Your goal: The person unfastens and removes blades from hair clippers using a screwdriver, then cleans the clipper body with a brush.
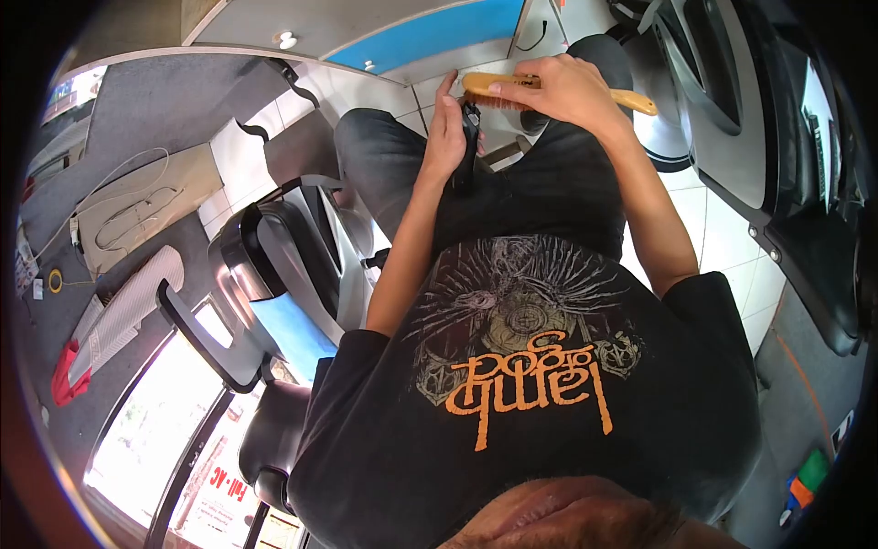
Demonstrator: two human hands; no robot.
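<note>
My left hand point(444, 142) holds a black hair clipper point(468, 146) upright, its head pointing away from me. The index finger is stretched out, while the thumb side and other fingers close about the clipper body. My right hand point(569, 90) grips a wooden brush point(631, 99) with a pale yellow-brown handle that sticks out to the right. The brush's reddish bristles face down at the clipper head, touching it or very close. Both hands are above my lap, between my knees. My fingers hide part of the brush and part of the clipper.
Black salon chairs stand at left point(293, 238) and right point(732, 110). A blue cloth point(291, 325) hangs over the left chair. Ahead is a grey cabinet with a blue drawer front point(430, 46). A board with cables point(137, 215) is at far left, above white floor tiles.
</note>
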